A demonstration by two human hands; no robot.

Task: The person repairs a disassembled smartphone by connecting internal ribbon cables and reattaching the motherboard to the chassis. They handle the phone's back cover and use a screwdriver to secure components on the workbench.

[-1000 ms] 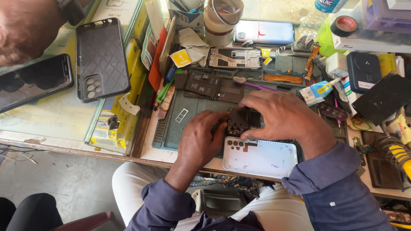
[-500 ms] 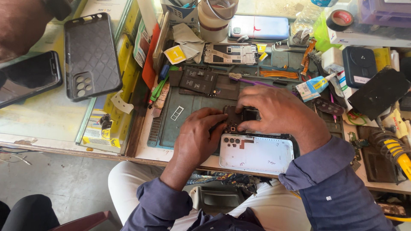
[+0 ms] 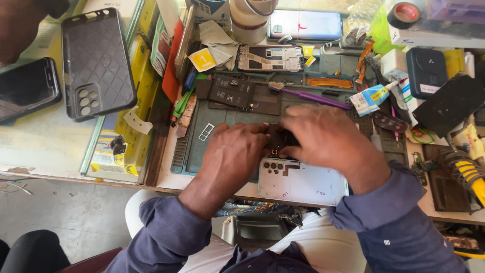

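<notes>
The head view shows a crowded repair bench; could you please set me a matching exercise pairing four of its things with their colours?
Things:
1. phone back cover below the hands
2. brush above the right hand
3. work mat beside the left hand
4. quilted phone case at the left

Colours:
A. purple
B. black
C. white
D. grey-green

Pairs: 1-C, 2-A, 3-D, 4-B.
</notes>
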